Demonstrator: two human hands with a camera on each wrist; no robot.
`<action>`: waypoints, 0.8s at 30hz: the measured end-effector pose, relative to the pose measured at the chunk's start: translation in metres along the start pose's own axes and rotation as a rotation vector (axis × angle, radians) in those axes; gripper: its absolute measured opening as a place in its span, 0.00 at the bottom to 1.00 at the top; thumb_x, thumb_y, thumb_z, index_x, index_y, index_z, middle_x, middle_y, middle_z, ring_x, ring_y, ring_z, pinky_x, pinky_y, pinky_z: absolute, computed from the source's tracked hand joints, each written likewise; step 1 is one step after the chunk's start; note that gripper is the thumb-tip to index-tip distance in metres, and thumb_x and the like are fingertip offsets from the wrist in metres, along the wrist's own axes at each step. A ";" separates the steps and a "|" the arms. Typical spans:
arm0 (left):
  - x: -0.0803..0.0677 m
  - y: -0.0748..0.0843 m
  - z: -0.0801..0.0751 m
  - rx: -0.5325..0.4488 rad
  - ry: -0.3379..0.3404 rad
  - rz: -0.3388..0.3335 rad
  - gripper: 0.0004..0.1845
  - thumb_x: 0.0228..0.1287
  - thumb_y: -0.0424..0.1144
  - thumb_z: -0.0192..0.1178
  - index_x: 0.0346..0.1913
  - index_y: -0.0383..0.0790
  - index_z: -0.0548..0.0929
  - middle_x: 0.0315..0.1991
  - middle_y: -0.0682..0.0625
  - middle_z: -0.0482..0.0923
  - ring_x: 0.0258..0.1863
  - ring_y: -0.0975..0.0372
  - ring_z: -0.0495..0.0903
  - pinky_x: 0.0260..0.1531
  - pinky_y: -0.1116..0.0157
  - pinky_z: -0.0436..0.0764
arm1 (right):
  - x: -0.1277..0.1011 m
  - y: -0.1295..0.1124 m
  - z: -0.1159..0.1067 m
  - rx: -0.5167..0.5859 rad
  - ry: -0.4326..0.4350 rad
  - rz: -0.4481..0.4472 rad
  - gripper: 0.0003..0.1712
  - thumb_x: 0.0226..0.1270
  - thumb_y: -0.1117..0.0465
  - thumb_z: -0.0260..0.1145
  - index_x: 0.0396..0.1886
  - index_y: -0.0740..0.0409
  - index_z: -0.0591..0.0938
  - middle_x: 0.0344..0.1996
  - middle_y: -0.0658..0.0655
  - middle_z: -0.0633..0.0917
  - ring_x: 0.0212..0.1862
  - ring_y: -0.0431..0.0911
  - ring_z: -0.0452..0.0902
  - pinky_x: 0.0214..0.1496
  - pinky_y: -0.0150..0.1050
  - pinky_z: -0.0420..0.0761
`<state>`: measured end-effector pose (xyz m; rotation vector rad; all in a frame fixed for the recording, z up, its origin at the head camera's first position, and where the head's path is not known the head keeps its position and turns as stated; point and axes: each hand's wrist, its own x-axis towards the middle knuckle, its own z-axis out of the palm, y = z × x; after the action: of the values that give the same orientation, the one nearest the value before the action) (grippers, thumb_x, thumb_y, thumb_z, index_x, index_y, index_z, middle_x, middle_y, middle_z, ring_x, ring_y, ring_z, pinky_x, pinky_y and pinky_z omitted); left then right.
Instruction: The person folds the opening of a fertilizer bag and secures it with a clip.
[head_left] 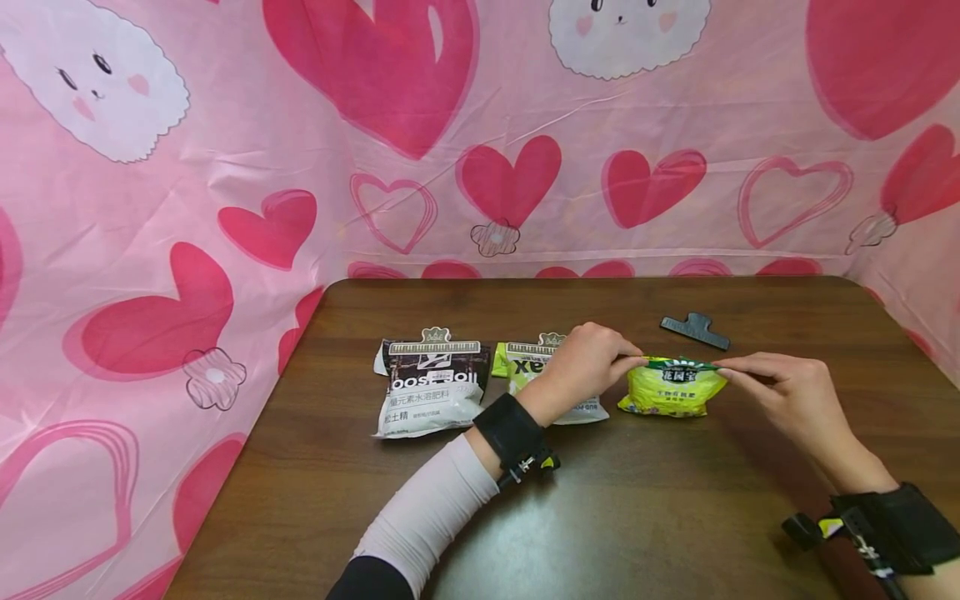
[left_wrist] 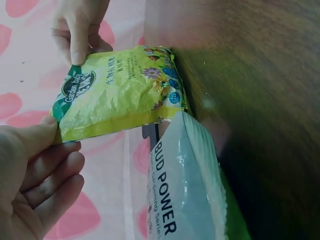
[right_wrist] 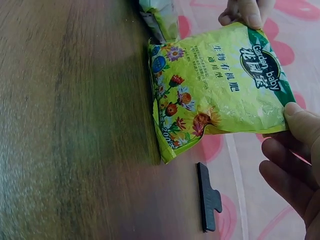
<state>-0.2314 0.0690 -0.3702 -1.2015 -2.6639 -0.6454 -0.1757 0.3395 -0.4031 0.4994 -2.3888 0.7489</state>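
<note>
Hands (head_left: 678, 375) on upright yellow bag (head_left: 672, 393), top edge left-right

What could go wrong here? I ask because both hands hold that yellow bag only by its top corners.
The yellow-green plastic fertiliser bag stands on the brown wooden table, pinched at its top corners by the left hand and right hand. Such a small pinch may slip, letting it flop over. It stands close to the white bag printed BUD POWER and could nudge it. The dark plastic bag clip lies apart, so reaching for it would mean letting go with one hand.
</note>
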 end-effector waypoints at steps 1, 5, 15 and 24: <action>0.000 0.000 0.000 0.013 -0.004 0.002 0.12 0.70 0.48 0.60 0.47 0.50 0.90 0.38 0.59 0.89 0.33 0.73 0.83 0.34 0.81 0.74 | 0.000 0.000 0.000 -0.016 0.000 -0.006 0.16 0.46 0.76 0.77 0.33 0.54 0.91 0.30 0.41 0.87 0.39 0.08 0.68 0.38 0.12 0.71; 0.000 0.003 -0.001 0.062 -0.013 0.009 0.12 0.69 0.49 0.61 0.46 0.50 0.90 0.38 0.59 0.89 0.35 0.72 0.84 0.39 0.79 0.78 | 0.000 0.000 0.000 -0.058 -0.007 -0.036 0.15 0.43 0.76 0.78 0.32 0.56 0.91 0.28 0.53 0.89 0.39 0.06 0.65 0.38 0.12 0.70; -0.001 0.006 -0.001 0.187 -0.017 0.029 0.12 0.72 0.48 0.58 0.44 0.52 0.90 0.33 0.61 0.87 0.35 0.71 0.83 0.41 0.75 0.80 | 0.003 0.002 -0.001 -0.092 -0.027 -0.123 0.19 0.38 0.76 0.79 0.33 0.55 0.90 0.27 0.50 0.88 0.34 0.19 0.72 0.41 0.12 0.70; -0.003 0.005 0.001 0.231 0.037 0.055 0.11 0.70 0.50 0.59 0.45 0.55 0.90 0.30 0.59 0.77 0.33 0.69 0.73 0.34 0.77 0.74 | 0.004 0.000 -0.002 -0.045 -0.047 -0.169 0.19 0.39 0.77 0.78 0.33 0.57 0.89 0.30 0.47 0.85 0.38 0.19 0.69 0.45 0.12 0.68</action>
<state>-0.2255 0.0699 -0.3704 -1.1807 -2.5787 -0.3369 -0.1779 0.3402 -0.3996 0.6973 -2.3646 0.6135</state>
